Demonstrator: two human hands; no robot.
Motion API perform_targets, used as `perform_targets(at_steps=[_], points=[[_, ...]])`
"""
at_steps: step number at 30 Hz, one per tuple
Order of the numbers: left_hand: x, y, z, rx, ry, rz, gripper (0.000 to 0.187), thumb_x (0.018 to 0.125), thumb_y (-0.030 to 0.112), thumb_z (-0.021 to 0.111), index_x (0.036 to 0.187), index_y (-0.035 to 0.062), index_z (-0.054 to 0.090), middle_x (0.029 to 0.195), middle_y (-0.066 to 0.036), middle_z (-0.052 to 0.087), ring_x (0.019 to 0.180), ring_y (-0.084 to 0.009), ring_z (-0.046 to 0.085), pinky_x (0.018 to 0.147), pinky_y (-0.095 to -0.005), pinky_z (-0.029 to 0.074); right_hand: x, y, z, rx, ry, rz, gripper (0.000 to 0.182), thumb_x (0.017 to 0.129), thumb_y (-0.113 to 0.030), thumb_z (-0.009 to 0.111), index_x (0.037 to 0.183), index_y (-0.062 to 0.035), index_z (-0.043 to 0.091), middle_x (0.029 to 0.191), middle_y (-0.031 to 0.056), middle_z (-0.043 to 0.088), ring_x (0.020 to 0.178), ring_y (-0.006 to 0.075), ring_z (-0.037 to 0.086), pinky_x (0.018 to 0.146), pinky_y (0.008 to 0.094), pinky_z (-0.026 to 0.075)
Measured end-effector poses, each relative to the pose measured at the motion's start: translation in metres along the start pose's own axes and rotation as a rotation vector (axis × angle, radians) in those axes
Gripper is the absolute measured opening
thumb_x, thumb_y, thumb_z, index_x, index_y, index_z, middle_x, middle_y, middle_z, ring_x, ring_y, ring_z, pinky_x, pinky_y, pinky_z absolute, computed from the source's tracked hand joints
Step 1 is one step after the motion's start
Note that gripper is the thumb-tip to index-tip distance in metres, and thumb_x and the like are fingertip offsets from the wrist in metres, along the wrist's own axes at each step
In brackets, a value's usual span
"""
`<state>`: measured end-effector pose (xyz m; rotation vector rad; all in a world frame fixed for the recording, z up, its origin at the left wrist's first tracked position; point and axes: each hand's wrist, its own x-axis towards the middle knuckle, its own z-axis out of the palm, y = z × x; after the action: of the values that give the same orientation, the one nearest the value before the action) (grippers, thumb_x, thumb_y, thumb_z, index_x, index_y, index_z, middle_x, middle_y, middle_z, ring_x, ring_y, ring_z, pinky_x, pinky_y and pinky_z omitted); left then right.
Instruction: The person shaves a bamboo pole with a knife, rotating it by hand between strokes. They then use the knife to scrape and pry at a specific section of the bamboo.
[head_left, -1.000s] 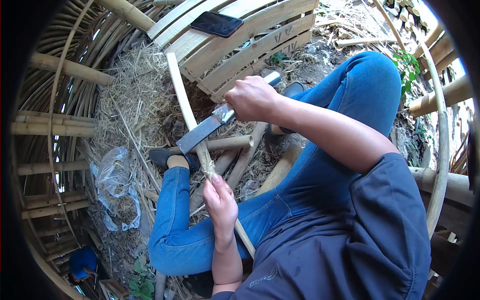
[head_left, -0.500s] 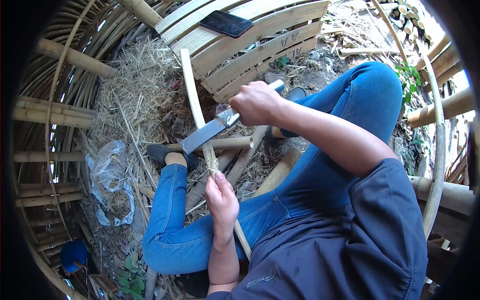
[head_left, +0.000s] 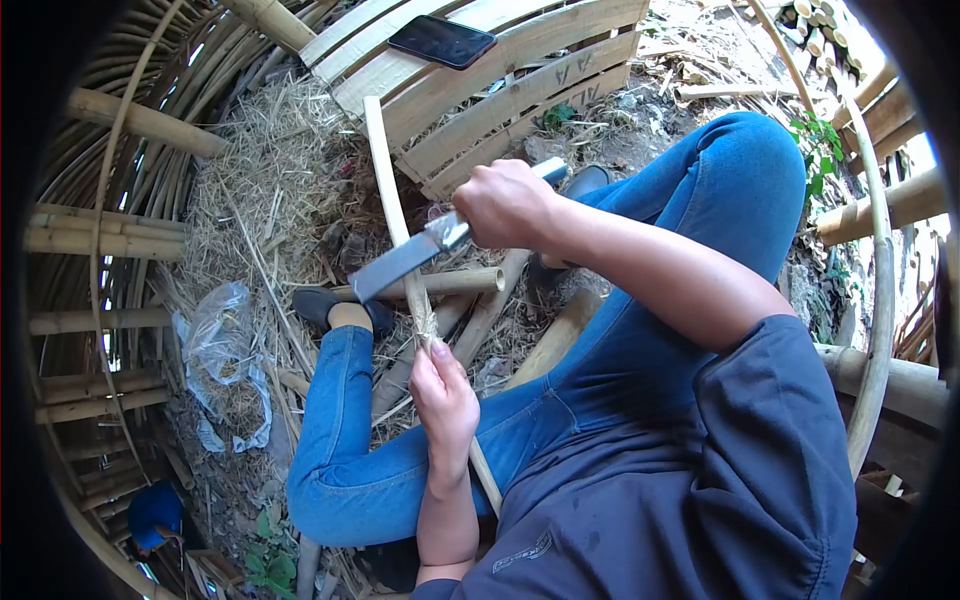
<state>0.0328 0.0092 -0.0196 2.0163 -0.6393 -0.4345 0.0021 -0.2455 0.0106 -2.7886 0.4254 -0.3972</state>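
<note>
- Knife blade lay across the bamboo strip; open straw to the left.
- Right hand fisted tight on the knife handle.
- Left hand wrapped closed around the strip's near part.

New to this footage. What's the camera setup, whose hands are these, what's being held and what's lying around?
There is one view: a fisheye camera worn on a person's head, looking down at their own lap and hands. No robot is involved.

The person sits in blue jeans amid bamboo. The right hand grips the handle of a broad knife, its blade laid against a long bamboo strip. The left hand holds that strip lower down, just below a frayed patch of shavings.

Around them: a slatted bamboo panel with a black phone on it, dry straw, cut bamboo tubes, and a clear plastic bag. Another person in blue is at the lower left edge.
</note>
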Motion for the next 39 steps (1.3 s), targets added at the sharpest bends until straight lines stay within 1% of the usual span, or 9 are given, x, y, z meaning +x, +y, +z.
perform_targets(at_steps=[2,7,13,17,21,23,28,34,39], points=[[0.0,-0.001,0.0,0.018,0.005,0.012,0.038,0.109,0.025,0.044,0.083,-0.0009,0.052,0.057,-0.009,0.051,0.048,-0.019,0.05,0.049,-0.038,0.037,0.008,0.016,-0.002,0.012,0.011,0.069,0.011,0.069,-0.017,0.073,0.071,-0.0065,0.073,0.071,0.0189,0.07,0.07,0.038,0.072,0.067,0.0468,0.058],[-0.002,0.004,-0.001,0.024,0.011,0.013,0.039,0.109,0.026,0.043,0.082,-0.0005,0.05,0.057,-0.009,0.051,0.048,-0.0196,0.049,0.048,-0.0377,0.037,-0.001,-0.002,-0.003,0.036,0.024,-0.074,0.01,0.065,-0.013,0.067,0.071,-0.007,0.072,0.068,0.0192,0.068,0.068,0.0394,0.069,0.066,0.0465,0.057],[-0.003,0.002,0.001,-0.005,-0.04,0.021,0.04,0.11,0.027,0.043,0.081,0.0008,0.05,0.056,-0.006,0.048,0.047,-0.0153,0.047,0.047,-0.0354,0.036,0.015,0.025,-0.006,-0.005,0.133,0.099,0.009,0.067,-0.012,0.067,0.07,-0.0048,0.071,0.069,0.0204,0.068,0.067,0.0396,0.069,0.065,0.0464,0.057],[-0.004,0.005,0.0,-0.14,-0.052,-0.063,0.04,0.11,0.029,0.042,0.082,0.0015,0.051,0.056,-0.004,0.048,0.048,-0.012,0.047,0.047,-0.0319,0.036,0.008,0.01,0.002,0.106,0.017,0.049,0.012,0.067,-0.011,0.069,0.075,-0.0051,0.074,0.077,0.0223,0.071,0.073,0.0398,0.072,0.071,0.046,0.059],[-0.009,0.009,-0.003,-0.131,-0.141,-0.056,0.04,0.11,0.031,0.041,0.084,0.0017,0.051,0.057,-0.003,0.049,0.048,-0.011,0.047,0.047,-0.0307,0.037,0.017,0.029,-0.006,0.056,0.076,0.16,0.013,0.069,-0.011,0.067,0.077,-0.0025,0.073,0.078,0.023,0.071,0.077,0.0397,0.072,0.076,0.0463,0.059],[-0.011,0.009,-0.001,-0.099,-0.16,-0.036,0.041,0.11,0.032,0.041,0.085,0.0015,0.051,0.057,-0.003,0.048,0.048,-0.0113,0.047,0.047,-0.0307,0.037,0.023,0.04,-0.014,0.072,0.154,0.31,0.016,0.073,-0.013,0.066,0.081,-0.0021,0.074,0.082,0.024,0.071,0.078,0.0395,0.072,0.078,0.0462,0.059],[-0.009,0.012,0.0,-0.188,-0.17,-0.072,0.038,0.11,0.031,0.042,0.086,0.0027,0.05,0.058,0.0,0.045,0.048,-0.0077,0.044,0.045,-0.0275,0.034,0.021,0.035,-0.019,0.166,0.168,0.277,0.018,0.071,-0.016,0.068,0.08,-0.0016,0.074,0.077,0.0232,0.07,0.077,0.0398,0.072,0.076,0.0471,0.058],[-0.003,0.009,-0.002,-0.434,-0.2,-0.232,0.034,0.111,0.03,0.041,0.087,0.0074,0.047,0.062,0.004,0.042,0.049,-0.0028,0.038,0.043,-0.0218,0.031,0.01,0.008,-0.016,0.116,-0.019,0.086,0.016,0.066,-0.017,0.069,0.074,-0.0038,0.072,0.074,0.0211,0.069,0.073,0.0402,0.07,0.073,0.0482,0.058],[-0.006,0.01,0.001,-0.293,-0.203,-0.177,0.034,0.11,0.029,0.042,0.087,0.0051,0.048,0.06,0.002,0.045,0.047,-0.005,0.042,0.044,-0.0242,0.034,0.012,0.016,-0.01,0.046,-0.024,0.097,0.017,0.067,-0.016,0.069,0.076,-0.0036,0.074,0.076,0.0221,0.07,0.073,0.0403,0.071,0.073,0.047,0.059]])
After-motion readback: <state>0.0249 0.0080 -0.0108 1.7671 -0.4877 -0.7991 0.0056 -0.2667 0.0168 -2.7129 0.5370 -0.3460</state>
